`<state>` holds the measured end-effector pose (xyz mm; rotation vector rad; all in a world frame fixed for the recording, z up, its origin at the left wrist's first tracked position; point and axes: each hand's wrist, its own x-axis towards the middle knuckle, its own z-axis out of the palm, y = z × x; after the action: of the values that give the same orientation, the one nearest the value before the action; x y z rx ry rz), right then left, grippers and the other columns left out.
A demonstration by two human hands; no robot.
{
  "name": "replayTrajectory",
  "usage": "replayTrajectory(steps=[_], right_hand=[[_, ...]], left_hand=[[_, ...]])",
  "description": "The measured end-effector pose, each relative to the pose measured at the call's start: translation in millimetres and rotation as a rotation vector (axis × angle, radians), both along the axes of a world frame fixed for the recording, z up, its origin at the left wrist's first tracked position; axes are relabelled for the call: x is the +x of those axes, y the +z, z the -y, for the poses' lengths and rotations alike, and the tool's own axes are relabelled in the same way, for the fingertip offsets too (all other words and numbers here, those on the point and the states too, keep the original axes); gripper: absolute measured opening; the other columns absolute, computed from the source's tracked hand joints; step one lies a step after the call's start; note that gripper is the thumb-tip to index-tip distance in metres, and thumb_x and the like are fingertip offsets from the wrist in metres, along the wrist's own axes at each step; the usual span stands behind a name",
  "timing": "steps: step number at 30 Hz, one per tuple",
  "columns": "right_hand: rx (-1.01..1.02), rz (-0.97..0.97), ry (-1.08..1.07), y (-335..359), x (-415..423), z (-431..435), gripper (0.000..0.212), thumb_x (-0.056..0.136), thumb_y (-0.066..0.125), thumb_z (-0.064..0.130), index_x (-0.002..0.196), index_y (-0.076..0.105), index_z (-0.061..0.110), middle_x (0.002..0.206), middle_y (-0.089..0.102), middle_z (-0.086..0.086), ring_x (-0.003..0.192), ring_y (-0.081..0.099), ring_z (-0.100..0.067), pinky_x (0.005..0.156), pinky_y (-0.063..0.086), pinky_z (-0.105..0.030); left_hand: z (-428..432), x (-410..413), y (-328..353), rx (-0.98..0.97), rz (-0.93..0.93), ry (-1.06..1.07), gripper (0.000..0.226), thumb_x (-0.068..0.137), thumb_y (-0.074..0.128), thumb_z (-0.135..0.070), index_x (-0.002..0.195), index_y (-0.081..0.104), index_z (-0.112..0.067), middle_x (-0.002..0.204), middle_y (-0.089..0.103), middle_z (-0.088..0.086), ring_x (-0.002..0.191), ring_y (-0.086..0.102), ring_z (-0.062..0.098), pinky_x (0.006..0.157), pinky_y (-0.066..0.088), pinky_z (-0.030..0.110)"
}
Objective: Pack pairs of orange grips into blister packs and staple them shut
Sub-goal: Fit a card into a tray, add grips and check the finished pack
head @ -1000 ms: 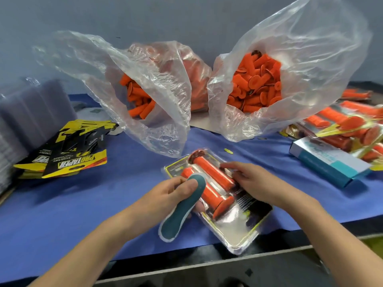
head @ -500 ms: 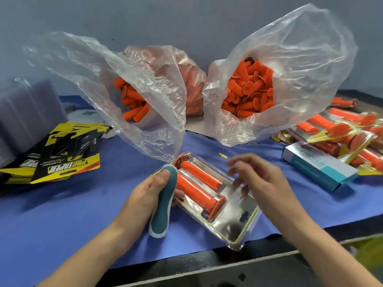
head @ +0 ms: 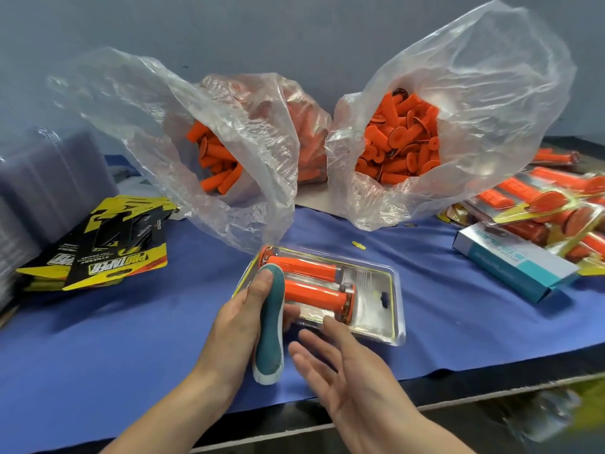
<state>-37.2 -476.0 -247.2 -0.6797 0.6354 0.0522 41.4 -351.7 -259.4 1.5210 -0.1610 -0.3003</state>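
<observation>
The blister pack (head: 330,296) lies flat on the blue desk (head: 131,329), close to the front edge and about halfway along it. Its long side runs left to right, a little tilted. Two orange grips (head: 311,281) lie inside it side by side, long ways along the pack. The near grip has its wide round end on the right; the far grip has its wide end on the left. The pack is clear and shiny with a yellow rim. The left hand (head: 239,326) is wrapped around a teal stapler (head: 270,326), with the thumb on its top end, and the stapler sits at the left end of the pack. The right hand (head: 347,368) is open with fingers spread, holding nothing, just by the pack's front edge. At the left side of the desk lie yellow and black cards (head: 108,253) that say "PRO TAPER", seen upside down. Two bags (head: 229,152) of loose grips stand at the back. A teal box (head: 514,260) lies at the right; its writing is too blurry to read.
</observation>
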Motion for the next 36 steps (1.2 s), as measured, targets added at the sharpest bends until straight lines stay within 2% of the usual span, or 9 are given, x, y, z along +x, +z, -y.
replayTrajectory(steps=[3,7,10,13,15,19,22,27,36], right_hand=[[-0.017,0.016,-0.031,-6.4,10.0,-1.3,0.020,0.095,0.063,0.018,0.101,0.069,-0.001,0.098,0.075,-0.020,0.081,0.073,-0.022,0.064,0.061,-0.025],[-0.116,-0.009,-0.050,-13.1,25.2,-0.3,0.012,0.094,0.061,0.010,0.094,0.068,0.000,0.081,0.074,-0.009,0.062,0.065,-0.008,0.055,0.055,-0.017],[-0.175,-0.037,-0.105,-12.2,35.5,1.4,0.008,0.089,0.062,0.007,0.081,0.066,0.007,0.064,0.066,-0.002,0.052,0.061,-0.005,0.053,0.049,-0.017],[-0.179,-0.043,-0.127,-10.4,41.5,3.1,0.013,0.086,0.062,0.004,0.074,0.063,0.009,0.058,0.065,0.000,0.046,0.057,-0.003,0.046,0.046,-0.015],[-0.175,-0.040,-0.132,-10.1,42.9,3.1,0.013,0.085,0.062,0.003,0.073,0.062,0.008,0.057,0.065,-0.001,0.044,0.055,-0.003,0.044,0.046,-0.014],[-0.261,-0.023,-0.115,-13.3,42.2,1.0,0.014,0.084,0.063,0.005,0.071,0.063,0.006,0.055,0.060,0.000,0.046,0.054,-0.006,0.048,0.046,-0.016],[-0.358,-0.003,-0.093,-15.5,40.8,0.2,0.020,0.085,0.061,0.007,0.066,0.060,0.006,0.056,0.057,-0.002,0.054,0.051,-0.014,0.053,0.045,-0.019],[-0.462,0.043,-0.065,-16.2,36.4,-1.5,0.026,0.086,0.062,0.003,0.061,0.055,0.006,0.047,0.050,0.001,0.042,0.048,-0.012,0.047,0.043,-0.021],[-0.481,0.023,-0.056,-22.8,42.3,-4.3,0.028,0.082,0.062,0.006,0.055,0.055,0.007,0.043,0.049,-0.003,0.044,0.043,-0.017,0.049,0.040,-0.026]], left_hand=[[0.9,-4.0,0.3,-0.018,-0.005,-0.023,0.064,0.080,0.052,-0.070,0.088,0.079,-0.012,0.090,0.076,0.014,0.084,0.074,0.027,0.068,0.057,0.025],[-5.0,-5.4,7.2,-0.042,-0.075,-0.068,0.065,0.081,0.059,-0.069,0.098,0.076,-0.008,0.095,0.075,0.020,0.086,0.073,0.033,0.072,0.061,0.039],[-12.5,-2.1,19.4,-0.029,-0.321,-0.152,0.061,0.070,0.067,-0.061,0.095,0.075,-0.006,0.087,0.072,0.024,0.058,0.065,0.036,0.051,0.054,0.036],[-11.8,-0.9,20.6,-0.019,-0.529,-0.191,0.055,0.076,0.053,-0.050,0.075,0.074,0.001,0.066,0.065,0.027,0.039,0.056,0.031,0.042,0.047,0.025],[-10.4,-3.2,12.5,0.007,-0.536,-0.162,0.061,0.079,0.055,-0.055,0.069,0.074,0.001,0.063,0.063,0.026,0.038,0.055,0.030,0.040,0.046,0.024],[-9.6,-15.7,5.0,0.078,-0.498,-0.188,0.077,0.047,0.065,-0.078,0.067,0.075,-0.004,0.062,0.062,0.019,0.040,0.054,0.028,0.040,0.046,0.029],[-4.4,-18.5,6.7,0.040,-0.434,-0.193,0.072,0.066,0.059,-0.077,0.076,0.076,-0.007,0.069,0.066,0.016,0.047,0.058,0.025,0.043,0.049,0.029],[0.3,-17.7,10.4,-0.064,-0.455,-0.142,0.071,0.083,0.050,-0.069,0.081,0.069,-0.001,0.069,0.062,0.016,0.044,0.055,0.022,0.044,0.049,0.025],[6.4,-11.5,6.3,-0.139,-0.456,-0.187,0.061,0.076,0.063,-0.070,0.078,0.073,-0.010,0.073,0.059,0.015,0.051,0.056,0.022,0.046,0.049,0.028]])
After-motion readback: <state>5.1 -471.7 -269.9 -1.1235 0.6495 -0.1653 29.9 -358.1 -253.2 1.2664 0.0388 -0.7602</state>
